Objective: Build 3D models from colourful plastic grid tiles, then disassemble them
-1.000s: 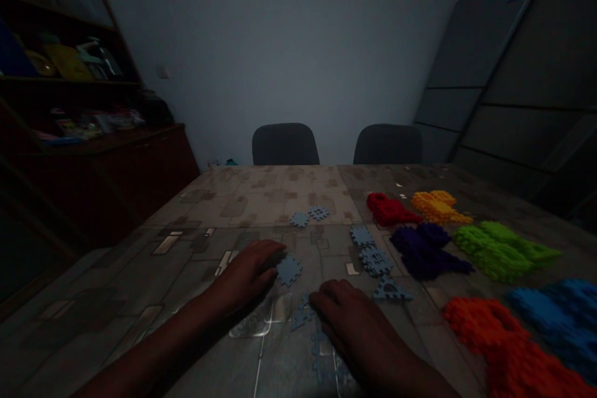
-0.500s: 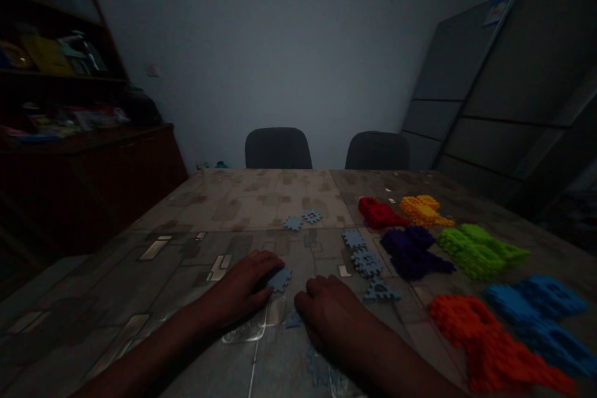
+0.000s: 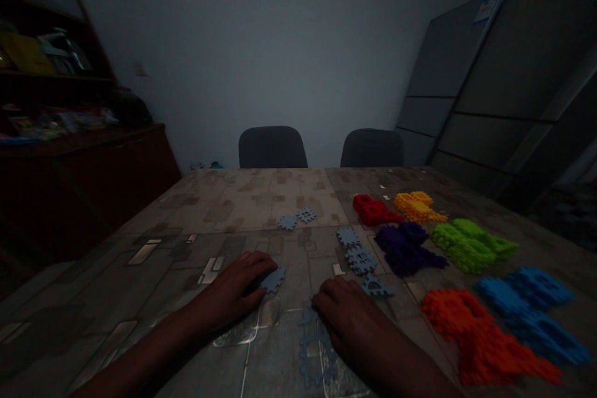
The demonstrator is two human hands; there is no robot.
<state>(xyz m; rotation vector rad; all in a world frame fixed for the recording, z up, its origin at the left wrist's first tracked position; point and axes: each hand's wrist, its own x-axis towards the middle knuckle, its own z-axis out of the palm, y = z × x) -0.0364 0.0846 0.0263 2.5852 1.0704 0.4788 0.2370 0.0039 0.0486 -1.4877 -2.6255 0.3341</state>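
My left hand (image 3: 245, 284) rests on the table with its fingers closed over the edge of a grey-blue toothed building tile (image 3: 274, 280). My right hand (image 3: 344, 310) is closed, its fingertips curled against a grey toothed piece (image 3: 306, 316). Just below that lies a larger grey toothed frame piece (image 3: 317, 357), partly hidden by the right hand and wrist. Beyond the right hand are a grey arched piece (image 3: 377, 286), a grey windowed tile (image 3: 360, 259) and a small grey tile (image 3: 347, 237). Farther off lie a plain grey tile (image 3: 286, 222) and a cut-out grey tile (image 3: 306, 215).
Piles of toothed pieces are sorted by colour on the right: red (image 3: 373, 209), yellow (image 3: 417, 206), purple (image 3: 408, 249), green (image 3: 469, 244), blue (image 3: 532, 305) and orange (image 3: 476, 329). Two chairs (image 3: 273, 147) stand behind the patterned table (image 3: 252, 193). A dark cabinet (image 3: 88, 180) is at left.
My right hand has moved right, and the small grey piece at its fingertips has shifted with it, close above the larger frame piece. My left hand stays on its tile. The view has turned slightly right.
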